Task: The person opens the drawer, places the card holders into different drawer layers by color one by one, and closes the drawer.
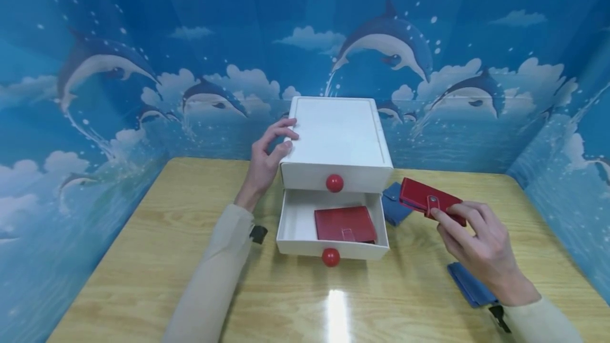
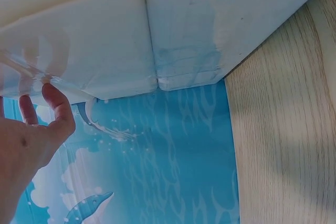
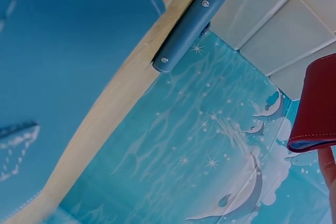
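A white two-drawer box (image 1: 335, 131) stands mid-table, its lower drawer (image 1: 297, 221) pulled out and its upper one closed. Inside the lower drawer lies a red wallet (image 1: 344, 224). My left hand (image 1: 269, 152) rests its fingertips on the box's left top edge; the left wrist view shows the fingers (image 2: 58, 103) against the white side. To the right of the box, my right hand (image 1: 481, 242) pinches a second red wallet (image 1: 414, 195) with a snap strap, held above the table. In the right wrist view this wallet (image 3: 315, 103) shows at the right edge with a fingertip below it.
A blue wallet (image 1: 394, 208) lies beside the box's right side. Another blue wallet (image 1: 472, 286) is on the table under my right wrist. Red round knobs (image 1: 334, 183) sit on the drawer fronts. A dolphin-print curtain (image 1: 214, 41) surrounds the wooden table (image 1: 190, 200).
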Motion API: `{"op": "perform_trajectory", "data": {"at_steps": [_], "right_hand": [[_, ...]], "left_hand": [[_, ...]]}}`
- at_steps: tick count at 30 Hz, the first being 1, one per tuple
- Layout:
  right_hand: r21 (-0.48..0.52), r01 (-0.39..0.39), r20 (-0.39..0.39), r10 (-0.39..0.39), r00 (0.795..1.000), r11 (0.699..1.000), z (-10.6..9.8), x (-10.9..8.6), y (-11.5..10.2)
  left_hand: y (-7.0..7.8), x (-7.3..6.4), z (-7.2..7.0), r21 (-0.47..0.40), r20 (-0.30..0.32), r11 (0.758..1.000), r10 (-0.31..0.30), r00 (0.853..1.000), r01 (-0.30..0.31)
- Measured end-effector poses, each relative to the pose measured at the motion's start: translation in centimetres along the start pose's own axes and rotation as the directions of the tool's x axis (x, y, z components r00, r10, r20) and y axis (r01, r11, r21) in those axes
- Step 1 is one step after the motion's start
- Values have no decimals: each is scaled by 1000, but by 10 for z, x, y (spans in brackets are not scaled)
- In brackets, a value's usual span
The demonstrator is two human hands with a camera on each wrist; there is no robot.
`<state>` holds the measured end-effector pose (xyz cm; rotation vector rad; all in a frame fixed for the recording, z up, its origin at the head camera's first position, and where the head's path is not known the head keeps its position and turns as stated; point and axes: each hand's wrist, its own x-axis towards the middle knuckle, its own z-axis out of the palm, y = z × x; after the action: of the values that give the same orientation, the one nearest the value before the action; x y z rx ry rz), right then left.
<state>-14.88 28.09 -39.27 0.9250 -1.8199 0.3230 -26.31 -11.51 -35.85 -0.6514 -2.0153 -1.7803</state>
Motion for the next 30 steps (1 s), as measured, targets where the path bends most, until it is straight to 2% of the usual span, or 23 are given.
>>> {"op": "perform_trajectory", "data": {"at_steps": [11, 18, 25, 30], "right_hand": [[-13, 38, -37, -38, 999, 999, -4, 3, -7], [-6, 57, -40, -58, 998, 998, -6, 5, -14], [35, 86, -88, -83, 993, 996, -4, 14, -23], [30, 103, -83, -100, 992, 994, -4, 17, -28]], "left_hand": [[-1, 0, 0, -10, 1, 1000, 17, 1000, -17], [1, 0, 0, -10, -3, 1000, 6, 1000, -6], [-1, 0, 0, -13, 4, 1000, 3, 1000, -3], [1, -1, 0, 0, 4, 1000, -1, 1000, 1]]}}
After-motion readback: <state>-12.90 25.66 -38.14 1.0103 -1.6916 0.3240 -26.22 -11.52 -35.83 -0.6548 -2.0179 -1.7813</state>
